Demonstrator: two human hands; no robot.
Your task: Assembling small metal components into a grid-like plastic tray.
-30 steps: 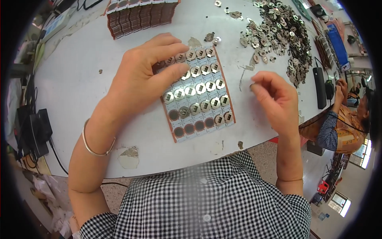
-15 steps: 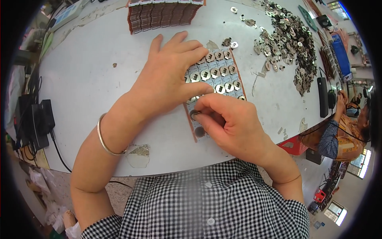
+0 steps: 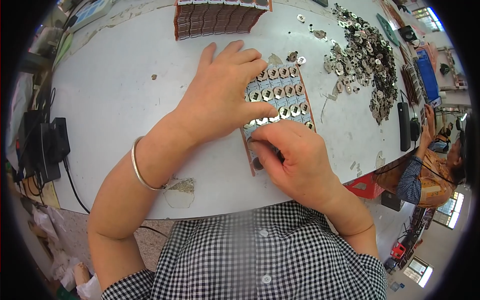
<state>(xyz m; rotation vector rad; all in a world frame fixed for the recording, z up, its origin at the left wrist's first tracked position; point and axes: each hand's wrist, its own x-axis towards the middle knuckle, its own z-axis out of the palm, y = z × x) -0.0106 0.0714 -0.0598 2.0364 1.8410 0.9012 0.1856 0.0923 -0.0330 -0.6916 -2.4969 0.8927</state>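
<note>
While the left hand [image 3: 220, 96] lies spread-fingered across a pale-blue, brown-edged panel [image 3: 287, 100] of round, silver metal clips [image 3: 289, 90] on a white table [image 3: 115, 110], the right hand [image 3: 302, 162] curls over the panel's near-left part, any grip hidden.

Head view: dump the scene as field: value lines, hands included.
panel: light blue, brown-edged, flat on the white table
on panel: rows of round metal pieces; near end partly hidden by right hand
left hand: spread over the panel's left side, thumb on it
right hand: thumb and forefinger at the panel's left edge, low down; any held piece can't be made out
loose pieces: heap far right
stack: brown, layered, far side
</note>
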